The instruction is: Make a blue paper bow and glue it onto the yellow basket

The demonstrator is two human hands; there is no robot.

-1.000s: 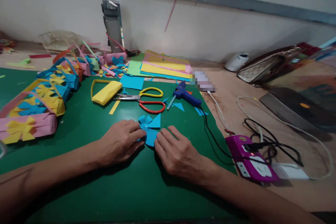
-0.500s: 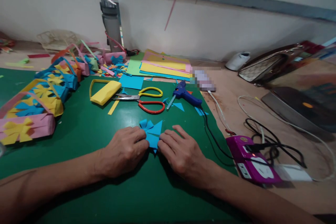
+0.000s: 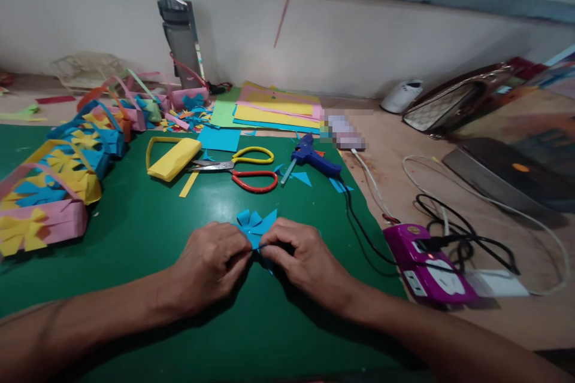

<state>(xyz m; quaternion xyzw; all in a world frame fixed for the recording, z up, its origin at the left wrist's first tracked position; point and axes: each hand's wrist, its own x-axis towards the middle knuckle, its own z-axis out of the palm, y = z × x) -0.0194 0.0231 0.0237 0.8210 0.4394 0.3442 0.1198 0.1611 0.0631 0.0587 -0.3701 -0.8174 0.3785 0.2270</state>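
A blue paper flower (image 3: 252, 225) with pointed, curled petals is held just above the green mat (image 3: 148, 257). My left hand (image 3: 213, 260) pinches its left and lower edge, fingers closed. From the other side my right hand (image 3: 308, 254) pinches the paper between thumb and forefinger, nearly meeting the left fingertips. The fingers hide part of the lower petals. Beyond the hands lie scissors (image 3: 231, 169) with one yellow and one red handle, a small yellow paper basket (image 3: 175, 160) and a blue glue gun (image 3: 314, 157) with a clear glue stick.
Several paper baskets (image 3: 63, 221) with flowers line the left side. Coloured paper sheets (image 3: 274, 111) and scraps lie at the back, near a grey bottle (image 3: 177, 42). On the right are a purple power strip (image 3: 424, 266), cables, a phone (image 3: 344, 131) and a bag (image 3: 449, 102).
My fingers have drawn closer together at the flower's lower edge, and its petals look more folded up. The whole view has shifted slightly, with things sitting a little further left.
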